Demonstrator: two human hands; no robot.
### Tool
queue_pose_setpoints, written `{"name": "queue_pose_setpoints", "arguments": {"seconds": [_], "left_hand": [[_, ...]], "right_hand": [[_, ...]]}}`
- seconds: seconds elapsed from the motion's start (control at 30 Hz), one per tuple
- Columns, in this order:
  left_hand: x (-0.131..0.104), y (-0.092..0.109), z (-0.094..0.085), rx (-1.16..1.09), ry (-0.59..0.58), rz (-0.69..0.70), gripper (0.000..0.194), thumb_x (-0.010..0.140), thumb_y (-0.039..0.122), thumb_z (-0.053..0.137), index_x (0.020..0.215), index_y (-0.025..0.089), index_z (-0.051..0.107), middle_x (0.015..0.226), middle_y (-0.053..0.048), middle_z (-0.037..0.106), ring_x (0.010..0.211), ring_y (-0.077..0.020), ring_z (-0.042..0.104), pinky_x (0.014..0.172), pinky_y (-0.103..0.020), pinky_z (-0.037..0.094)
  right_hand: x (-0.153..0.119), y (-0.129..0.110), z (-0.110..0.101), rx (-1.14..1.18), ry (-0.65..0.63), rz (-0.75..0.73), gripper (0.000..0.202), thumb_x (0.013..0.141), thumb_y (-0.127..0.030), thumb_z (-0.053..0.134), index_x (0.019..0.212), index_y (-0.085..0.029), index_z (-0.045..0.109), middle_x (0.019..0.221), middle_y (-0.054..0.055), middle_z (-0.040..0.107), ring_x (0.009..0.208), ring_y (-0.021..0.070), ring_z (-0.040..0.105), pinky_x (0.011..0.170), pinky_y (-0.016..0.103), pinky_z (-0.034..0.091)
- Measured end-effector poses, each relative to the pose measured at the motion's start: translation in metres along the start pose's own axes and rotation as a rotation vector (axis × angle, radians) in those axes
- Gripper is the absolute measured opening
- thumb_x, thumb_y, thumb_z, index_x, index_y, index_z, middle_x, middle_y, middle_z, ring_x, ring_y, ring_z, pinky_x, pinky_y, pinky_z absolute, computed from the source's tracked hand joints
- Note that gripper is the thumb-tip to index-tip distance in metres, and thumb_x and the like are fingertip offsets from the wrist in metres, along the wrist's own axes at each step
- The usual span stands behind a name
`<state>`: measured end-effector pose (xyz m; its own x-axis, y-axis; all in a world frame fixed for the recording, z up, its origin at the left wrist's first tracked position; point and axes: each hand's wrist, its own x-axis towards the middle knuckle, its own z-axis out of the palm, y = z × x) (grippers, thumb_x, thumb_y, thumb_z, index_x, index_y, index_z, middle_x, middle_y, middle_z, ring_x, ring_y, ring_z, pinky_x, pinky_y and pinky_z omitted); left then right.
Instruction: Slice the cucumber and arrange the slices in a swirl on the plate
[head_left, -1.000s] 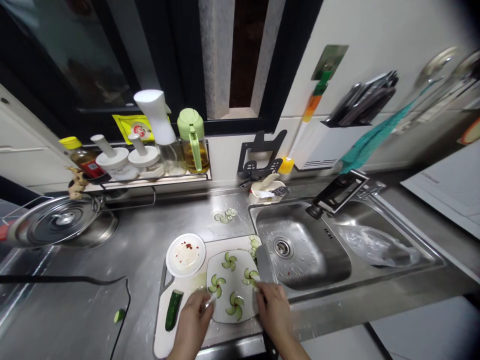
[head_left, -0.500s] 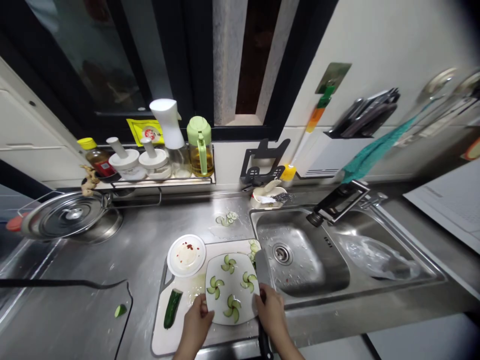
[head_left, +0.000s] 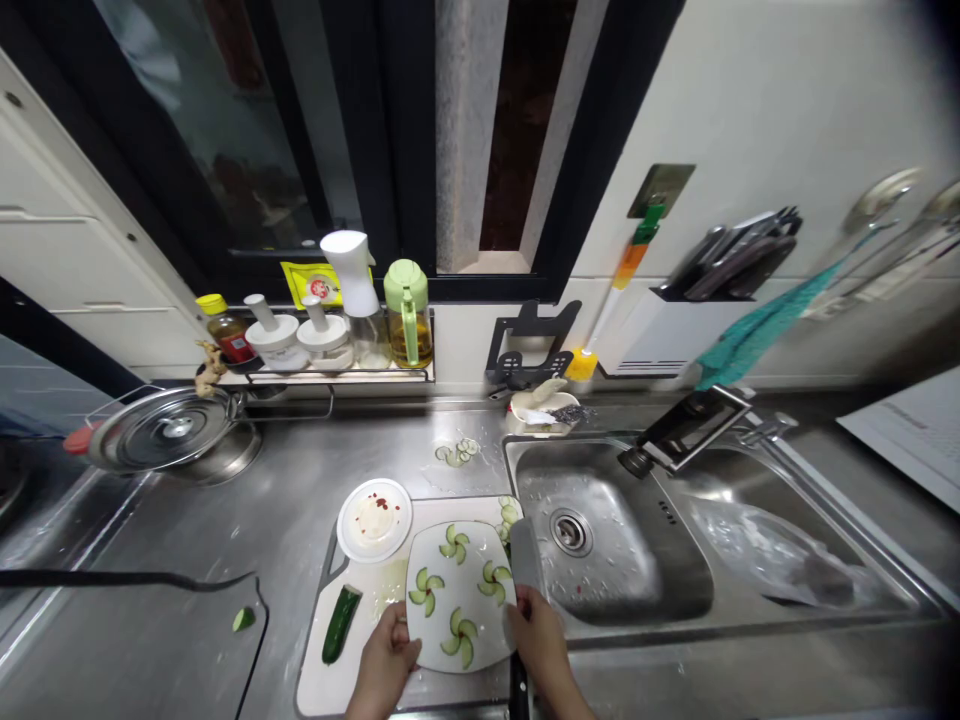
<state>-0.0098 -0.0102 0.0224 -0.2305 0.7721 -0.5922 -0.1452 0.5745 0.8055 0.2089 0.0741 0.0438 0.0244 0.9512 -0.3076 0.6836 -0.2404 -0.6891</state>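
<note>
A squarish white plate (head_left: 459,597) bears several pinwheels of cucumber slices (head_left: 459,638). My left hand (head_left: 385,660) grips its left edge with fingers closed, and my right hand (head_left: 541,640) grips the right edge. Under the plate lies a white cutting board (head_left: 315,690). A piece of dark green cucumber (head_left: 341,624) rests on the board's left part. At its upper left is a round white dish (head_left: 374,520) with small red bits. The knife (head_left: 524,560) lies beside the plate, near my right hand, its black handle toward me.
A steel sink (head_left: 645,560) with a faucet (head_left: 679,430) is at the right. Loose slices (head_left: 457,453) lie behind the board, a cucumber end (head_left: 243,619) at the left. Bottles and jars (head_left: 325,345) stand on a rack, near a lidded pot (head_left: 176,435).
The camera view has tilted, so the background sits slightly lower. The plate has shifted slightly down, with both hands still holding it.
</note>
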Motion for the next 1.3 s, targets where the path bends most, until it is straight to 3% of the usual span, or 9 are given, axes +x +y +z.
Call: {"name": "queue_pose_setpoints", "arguments": {"seconds": [0.13, 0.33, 0.57, 0.7, 0.8, 1.0, 1.3], "left_hand": [[-0.003, 0.005, -0.005, -0.033, -0.008, 0.018, 0.049, 0.053, 0.036, 0.073, 0.097, 0.019, 0.059, 0.052, 0.01, 0.04, 0.052, -0.0106, 0.044, 0.055, -0.023, 0.038], [-0.018, 0.023, -0.005, -0.095, 0.09, 0.083, 0.052, 0.057, 0.041, 0.073, 0.102, 0.02, 0.058, 0.053, 0.01, 0.039, 0.052, -0.0095, 0.045, 0.053, -0.021, 0.037], [-0.026, 0.043, -0.01, -0.142, 0.05, 0.109, 0.054, 0.057, 0.046, 0.075, 0.099, 0.018, 0.057, 0.055, 0.008, 0.049, 0.052, -0.0094, 0.047, 0.052, -0.021, 0.037], [-0.029, 0.05, -0.009, -0.164, 0.042, 0.11, 0.056, 0.057, 0.048, 0.076, 0.1, 0.018, 0.058, 0.062, 0.003, 0.058, 0.057, -0.012, 0.054, 0.052, -0.021, 0.039], [-0.032, 0.055, -0.007, -0.201, 0.023, 0.11, 0.054, 0.058, 0.045, 0.076, 0.101, 0.018, 0.058, 0.065, 0.002, 0.061, 0.059, -0.0126, 0.057, 0.052, -0.021, 0.039], [-0.038, 0.059, -0.008, -0.225, 0.014, 0.116, 0.05, 0.059, 0.041, 0.077, 0.099, 0.018, 0.057, 0.064, 0.003, 0.061, 0.056, -0.0107, 0.055, 0.051, -0.02, 0.039], [-0.041, 0.061, -0.008, -0.206, 0.025, 0.123, 0.057, 0.057, 0.049, 0.078, 0.1, 0.019, 0.056, 0.06, 0.005, 0.058, 0.055, -0.0108, 0.055, 0.052, -0.021, 0.041]], "right_hand": [[0.003, 0.004, -0.002, 0.09, -0.016, -0.023, 0.025, 0.066, -0.032, 0.045, 0.079, -0.022, 0.064, 0.062, 0.001, 0.059, 0.064, 0.0207, 0.057, 0.064, 0.031, 0.043], [0.003, -0.009, -0.016, 0.412, -0.155, -0.025, 0.021, 0.062, -0.036, 0.053, 0.077, -0.023, 0.061, 0.063, -0.001, 0.057, 0.064, 0.0199, 0.056, 0.062, 0.03, 0.044], [-0.01, -0.042, -0.034, 0.817, -0.3, -0.006, 0.027, 0.062, -0.029, 0.066, 0.087, -0.024, 0.057, 0.081, 0.001, 0.064, 0.086, 0.0228, 0.061, 0.078, 0.034, 0.045], [-0.019, -0.051, -0.028, 1.067, -0.285, 0.11, 0.047, 0.058, -0.03, 0.075, 0.096, -0.027, 0.047, 0.087, 0.0, 0.066, 0.078, 0.0214, 0.063, 0.065, 0.03, 0.045], [-0.024, -0.055, -0.023, 1.126, -0.298, 0.181, 0.06, 0.057, -0.033, 0.077, 0.104, -0.031, 0.041, 0.086, -0.002, 0.066, 0.069, 0.0192, 0.062, 0.058, 0.028, 0.042], [-0.031, -0.064, -0.023, 1.204, -0.331, 0.222, 0.068, 0.057, -0.029, 0.076, 0.111, -0.035, 0.035, 0.096, -0.002, 0.065, 0.073, 0.02, 0.063, 0.054, 0.027, 0.044], [-0.032, -0.065, -0.025, 1.238, -0.375, 0.2, 0.071, 0.061, -0.026, 0.076, 0.121, -0.033, 0.038, 0.105, 0.002, 0.066, 0.085, 0.0234, 0.064, 0.06, 0.031, 0.049]]}}
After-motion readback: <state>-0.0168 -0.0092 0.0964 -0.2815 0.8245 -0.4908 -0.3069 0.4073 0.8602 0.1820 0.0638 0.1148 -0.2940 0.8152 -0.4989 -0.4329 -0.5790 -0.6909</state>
